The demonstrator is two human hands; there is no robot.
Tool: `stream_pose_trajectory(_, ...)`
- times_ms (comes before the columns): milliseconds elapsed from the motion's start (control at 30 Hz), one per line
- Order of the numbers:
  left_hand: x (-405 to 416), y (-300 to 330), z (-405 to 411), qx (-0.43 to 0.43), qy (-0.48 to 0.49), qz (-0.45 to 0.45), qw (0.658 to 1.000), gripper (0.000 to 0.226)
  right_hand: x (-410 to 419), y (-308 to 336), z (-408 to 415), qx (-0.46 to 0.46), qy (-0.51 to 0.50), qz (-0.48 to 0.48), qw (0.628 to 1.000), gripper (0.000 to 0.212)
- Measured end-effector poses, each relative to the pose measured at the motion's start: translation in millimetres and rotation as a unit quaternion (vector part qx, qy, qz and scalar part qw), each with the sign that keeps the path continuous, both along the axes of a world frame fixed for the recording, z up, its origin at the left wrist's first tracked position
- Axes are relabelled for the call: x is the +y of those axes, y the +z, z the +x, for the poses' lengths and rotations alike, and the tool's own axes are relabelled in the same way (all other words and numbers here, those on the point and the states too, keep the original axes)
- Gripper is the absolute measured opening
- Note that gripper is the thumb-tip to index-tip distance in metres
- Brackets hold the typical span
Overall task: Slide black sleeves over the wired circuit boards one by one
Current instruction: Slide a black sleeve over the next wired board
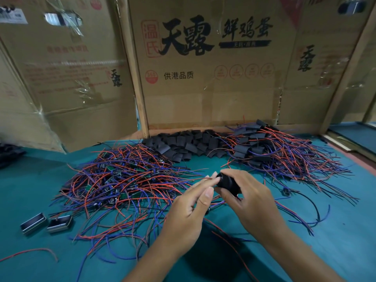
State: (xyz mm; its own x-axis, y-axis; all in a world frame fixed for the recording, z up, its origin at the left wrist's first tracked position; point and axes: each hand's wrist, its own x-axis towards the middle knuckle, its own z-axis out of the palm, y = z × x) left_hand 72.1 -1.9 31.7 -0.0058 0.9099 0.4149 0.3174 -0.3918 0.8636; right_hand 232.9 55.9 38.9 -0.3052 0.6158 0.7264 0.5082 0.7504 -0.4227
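Both hands (219, 202) around soft black sleeve (228, 183)

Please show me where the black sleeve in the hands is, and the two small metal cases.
black sleeve (228, 183), head view, middle of its body.
metal cases (59, 222), head view, right case's top.

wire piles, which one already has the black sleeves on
The right-hand pile, beyond the right hand: black sleeves sit among its wires. The left pile still shows bare green boards.

right hand (247, 197) grips black sleeve (227, 183) | left hand (188, 212) pinches wire at its mouth
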Motion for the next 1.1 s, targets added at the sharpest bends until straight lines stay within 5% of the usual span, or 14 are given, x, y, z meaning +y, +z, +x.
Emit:
stream_pose_trajectory(300,2,-1,-3,-0.028,0.027,-0.036,0.999,0.040,-4,-5,-10,-0.078,-0.043,0.012,0.996,0.053)
stream_pose_trajectory(600,3,3,5,-0.141,0.021,-0.102,0.984,0.034,-3,-6,-8,-0.109,-0.054,0.032,0.992,0.047)
stream_pose_trajectory(1100,1,5,7,-0.198,-0.028,-0.157,0.967,0.025,-6,-4,-9,-0.188,-0.084,0.032,0.978,0.041)
